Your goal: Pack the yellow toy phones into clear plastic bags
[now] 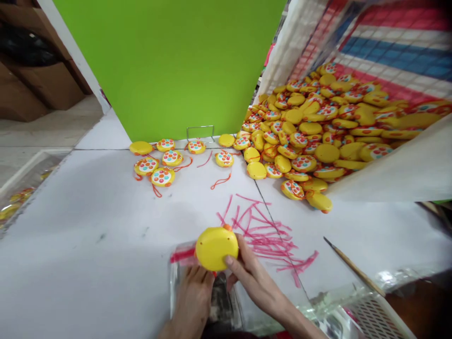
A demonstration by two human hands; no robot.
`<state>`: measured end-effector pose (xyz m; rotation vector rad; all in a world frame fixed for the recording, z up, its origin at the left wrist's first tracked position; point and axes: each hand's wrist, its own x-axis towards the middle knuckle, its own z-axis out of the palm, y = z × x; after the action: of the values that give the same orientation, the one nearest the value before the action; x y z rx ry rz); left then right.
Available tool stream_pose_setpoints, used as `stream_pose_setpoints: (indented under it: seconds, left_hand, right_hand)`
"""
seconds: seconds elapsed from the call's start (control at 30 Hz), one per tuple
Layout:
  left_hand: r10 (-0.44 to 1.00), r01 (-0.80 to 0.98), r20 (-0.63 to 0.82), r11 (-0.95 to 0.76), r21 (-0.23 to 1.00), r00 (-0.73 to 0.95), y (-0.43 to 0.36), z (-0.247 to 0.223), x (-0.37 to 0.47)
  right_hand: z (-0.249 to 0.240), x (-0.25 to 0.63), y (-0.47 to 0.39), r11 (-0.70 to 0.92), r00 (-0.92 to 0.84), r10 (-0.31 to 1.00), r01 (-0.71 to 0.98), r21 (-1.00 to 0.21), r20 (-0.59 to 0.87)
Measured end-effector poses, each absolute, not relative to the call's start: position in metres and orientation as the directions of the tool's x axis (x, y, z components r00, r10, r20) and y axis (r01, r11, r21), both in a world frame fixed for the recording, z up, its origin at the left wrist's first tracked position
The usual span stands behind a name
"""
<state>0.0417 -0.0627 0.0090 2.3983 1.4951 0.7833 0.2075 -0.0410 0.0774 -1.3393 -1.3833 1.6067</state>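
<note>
A round yellow toy (pixel 216 247) with a small orange nub on top is held face down just above the table near the front edge. My right hand (pixel 251 274) grips its right and lower side with thumb and fingers. My left hand (pixel 193 298) sits under it and holds a clear plastic bag (pixel 183 278) with a red strip at its mouth; the toy is at that mouth. Both hands are close together, touching the toy or the bag.
A big heap of the same yellow toys (pixel 318 127) spills from a woven sack (pixel 388 42) at the right. Several toys with red cords (pixel 162 162) lie by the green board (pixel 169 66). A thin stick (pixel 353 268) and a basket (pixel 374 315) sit at the front right. Pink scribbles (pixel 268 230) mark the white table.
</note>
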Motion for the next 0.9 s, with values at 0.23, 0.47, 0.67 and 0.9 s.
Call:
stream_pose_setpoints:
  seconds: [0.23,0.47,0.67,0.9]
  left_hand:
    - [0.781,0.71,0.518,-0.582,0.397,0.35,-0.071,0.039,0.024]
    - [0.991,0.622,0.015,0.07,0.779,-0.131,-0.071,0.061,-0.031]
    - [0.918,0.194,-0.395,0.382,0.904,0.035,-0.056,0.054,-0.008]
    - [0.936,0.064,-0.338,0.333,0.941,0.099,-0.046,0.058,0.011]
  right_hand:
    - [0.081,0.212,-0.038,0.163,-0.457,0.881,0.53,-0.832,-0.119]
    - [0.08,0.218,-0.035,0.194,-0.441,0.894,0.545,-0.816,-0.082]
    - [0.085,0.216,-0.035,0.26,-0.476,0.874,0.629,-0.733,-0.098]
    - [0.103,0.216,-0.021,0.501,-0.645,0.734,0.725,-0.473,-0.212]
